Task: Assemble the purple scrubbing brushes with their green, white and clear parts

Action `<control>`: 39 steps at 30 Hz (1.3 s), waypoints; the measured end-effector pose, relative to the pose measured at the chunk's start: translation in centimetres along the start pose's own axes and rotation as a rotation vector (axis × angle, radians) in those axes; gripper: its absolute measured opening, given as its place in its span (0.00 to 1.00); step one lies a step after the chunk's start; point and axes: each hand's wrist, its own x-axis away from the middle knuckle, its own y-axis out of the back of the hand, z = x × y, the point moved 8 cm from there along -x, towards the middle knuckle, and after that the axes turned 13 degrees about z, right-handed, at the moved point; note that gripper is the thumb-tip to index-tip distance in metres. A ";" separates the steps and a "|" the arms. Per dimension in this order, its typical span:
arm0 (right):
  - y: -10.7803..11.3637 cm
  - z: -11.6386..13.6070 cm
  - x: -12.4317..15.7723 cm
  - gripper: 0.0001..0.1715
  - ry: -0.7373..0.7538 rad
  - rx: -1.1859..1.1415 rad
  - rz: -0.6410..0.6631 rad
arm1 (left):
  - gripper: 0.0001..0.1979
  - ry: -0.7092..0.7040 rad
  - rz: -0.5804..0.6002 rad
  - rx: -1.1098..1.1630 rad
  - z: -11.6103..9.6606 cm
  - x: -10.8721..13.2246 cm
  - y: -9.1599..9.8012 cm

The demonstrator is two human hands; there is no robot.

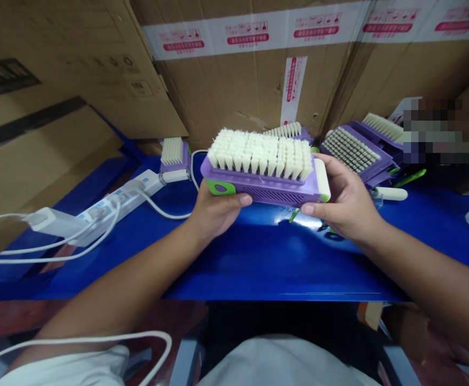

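- Nearest: one loose white cable [138, 336], curving across the lower left of the view.
- Next, one glossy blue desk [278, 279].
- Above the desk, held up: one rectangular purple plastic brush with cream bristles [260, 161], bristles upward, long axis crosswise from left hand [216, 214] to right hand [350, 198], slightly lower at the right in view.
- Neither hand nearer: both in contact, one at each end, with the brush rightward of the left fingers and leftward of the right.
- Left fingers clamped on the left end, with thumb along the lower front, beside one bright green panel [223, 187]; the rest hidden behind.
- Right fingers clamped on the right end, next to one ribbed cream strip [322, 179], with thumb at the lower front corner.
- Leftward on the desk: one long white plastic power strip [121, 203], plus several white cords, hard to count.
- Past its far end: one similar purple brush [172, 151].
- Behind the held brush: another one, partly hidden [286, 130].
- Rightward: a pile of purple brushes [352, 153], at least two; exact count unclear.
- Farthest: brown cardboard boxes [234, 86], several, with red-and-white printed tape [254, 35].
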 end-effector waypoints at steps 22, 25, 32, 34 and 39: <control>1.2 0.6 0.2 0.35 0.039 0.652 0.025 | 0.26 -0.011 -0.194 0.132 -1.5 0.5 0.6; 1.7 1.4 0.2 0.34 0.073 0.835 -0.018 | 0.26 -0.001 -0.226 0.123 -1.6 0.6 0.9; 2.7 2.2 -0.3 0.31 0.028 1.224 -0.061 | 0.19 0.003 -0.272 0.131 -0.9 1.2 1.7; 2.6 2.0 -0.6 0.27 -0.042 1.320 0.004 | 0.20 -0.001 -0.215 0.092 -1.0 1.0 1.3; 2.7 1.1 -0.8 0.30 -0.193 1.497 0.099 | 0.23 0.030 -0.103 -0.001 -1.1 0.3 0.5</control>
